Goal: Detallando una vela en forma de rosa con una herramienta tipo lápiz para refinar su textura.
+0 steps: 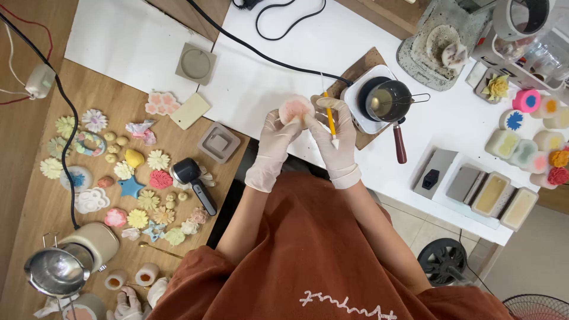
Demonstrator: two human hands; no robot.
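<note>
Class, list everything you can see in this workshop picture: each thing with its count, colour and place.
Round piece: one, pale pink, held over the white table.
Pointed tool: one, yellow with a white tip, in the right hand.
Small pot: one, dark, on a white hotplate.
Flower-shaped pieces: many, mixed pastel colours, on the wooden table at left.
Rectangular moulds: several, grey, lower right.
Metal pitcher: one, silver, lower left.
Left hand: white glove, holds the round piece.
Right hand: white glove, grips the pointed tool.
</note>
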